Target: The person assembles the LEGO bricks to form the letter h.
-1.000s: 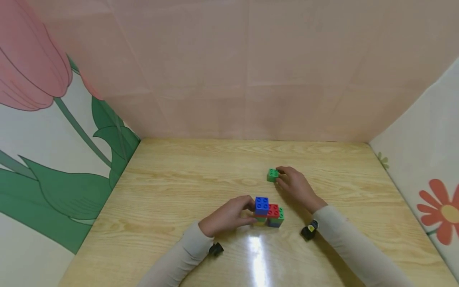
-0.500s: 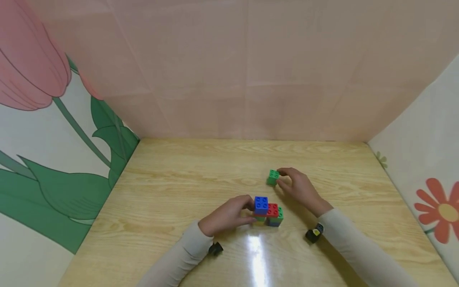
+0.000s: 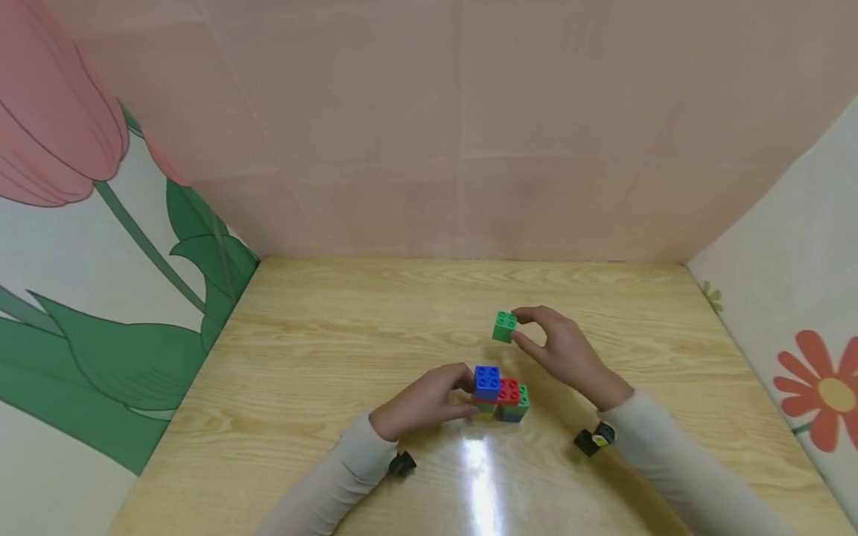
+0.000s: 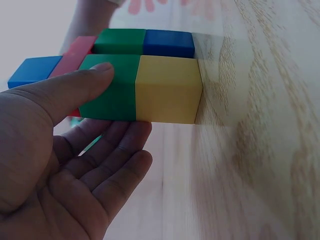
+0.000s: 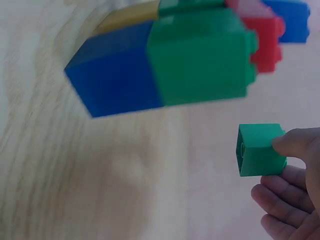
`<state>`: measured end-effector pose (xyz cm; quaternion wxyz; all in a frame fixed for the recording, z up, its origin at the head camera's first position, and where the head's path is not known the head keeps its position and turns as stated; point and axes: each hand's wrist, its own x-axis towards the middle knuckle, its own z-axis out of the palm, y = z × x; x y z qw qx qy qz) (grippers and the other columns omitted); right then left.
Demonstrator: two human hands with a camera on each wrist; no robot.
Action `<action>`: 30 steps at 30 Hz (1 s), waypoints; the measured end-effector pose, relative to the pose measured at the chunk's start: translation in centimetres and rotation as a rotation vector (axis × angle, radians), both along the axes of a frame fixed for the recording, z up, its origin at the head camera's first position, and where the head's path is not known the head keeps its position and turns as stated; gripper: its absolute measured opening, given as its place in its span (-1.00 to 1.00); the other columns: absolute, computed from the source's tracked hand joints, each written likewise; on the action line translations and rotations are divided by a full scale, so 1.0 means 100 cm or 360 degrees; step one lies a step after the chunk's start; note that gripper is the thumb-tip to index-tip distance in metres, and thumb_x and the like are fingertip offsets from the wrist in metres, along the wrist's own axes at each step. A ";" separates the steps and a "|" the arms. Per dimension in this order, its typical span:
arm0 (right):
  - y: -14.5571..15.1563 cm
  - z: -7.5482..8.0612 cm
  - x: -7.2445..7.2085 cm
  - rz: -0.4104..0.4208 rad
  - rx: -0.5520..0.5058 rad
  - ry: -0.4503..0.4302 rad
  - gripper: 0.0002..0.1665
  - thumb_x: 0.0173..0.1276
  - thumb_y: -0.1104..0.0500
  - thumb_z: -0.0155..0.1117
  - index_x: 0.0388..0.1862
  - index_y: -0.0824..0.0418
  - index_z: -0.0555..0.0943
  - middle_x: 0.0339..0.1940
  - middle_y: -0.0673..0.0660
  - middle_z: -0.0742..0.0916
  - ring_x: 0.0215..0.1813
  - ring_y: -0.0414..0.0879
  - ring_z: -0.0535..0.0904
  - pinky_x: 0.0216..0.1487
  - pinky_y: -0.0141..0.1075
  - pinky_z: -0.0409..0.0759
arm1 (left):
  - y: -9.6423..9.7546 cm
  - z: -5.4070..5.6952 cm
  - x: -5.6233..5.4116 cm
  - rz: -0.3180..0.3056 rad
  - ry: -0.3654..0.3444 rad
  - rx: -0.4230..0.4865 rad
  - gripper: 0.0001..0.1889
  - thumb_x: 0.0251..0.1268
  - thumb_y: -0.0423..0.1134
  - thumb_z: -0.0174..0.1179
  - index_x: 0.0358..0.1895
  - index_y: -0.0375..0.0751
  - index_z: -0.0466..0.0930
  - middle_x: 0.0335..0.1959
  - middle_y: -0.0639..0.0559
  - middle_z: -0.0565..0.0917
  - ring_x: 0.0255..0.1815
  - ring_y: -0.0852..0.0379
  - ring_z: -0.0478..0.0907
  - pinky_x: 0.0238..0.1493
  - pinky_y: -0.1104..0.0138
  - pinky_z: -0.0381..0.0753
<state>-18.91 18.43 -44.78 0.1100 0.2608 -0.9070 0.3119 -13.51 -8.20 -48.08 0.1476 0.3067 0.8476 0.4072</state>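
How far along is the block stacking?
Done: a multicoloured plastic block stack stands on the wooden table, steadied by the left hand. In hand: the right hand pinches a loose green block, lifted off the table. Left: it is not yet joined to the stack.

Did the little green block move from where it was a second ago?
Yes. The right hand pinches the green block and has lifted and tilted it off the table, slightly toward the stack of blocks, which stayed put.
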 end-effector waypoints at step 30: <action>-0.021 0.065 0.065 0.0263 -0.0033 0.0227 -0.50 0.28 0.11 0.41 0.19 0.07 0.55 0.07 -0.09 0.65 0.09 -0.15 0.58 0.04 -0.13 0.63 | -0.001 -0.004 -0.002 -0.0053 0.0076 0.0066 -0.71 0.25 -0.11 0.34 -0.06 0.00 0.47 -0.14 0.28 0.60 0.05 0.30 0.55 0.12 0.36 0.55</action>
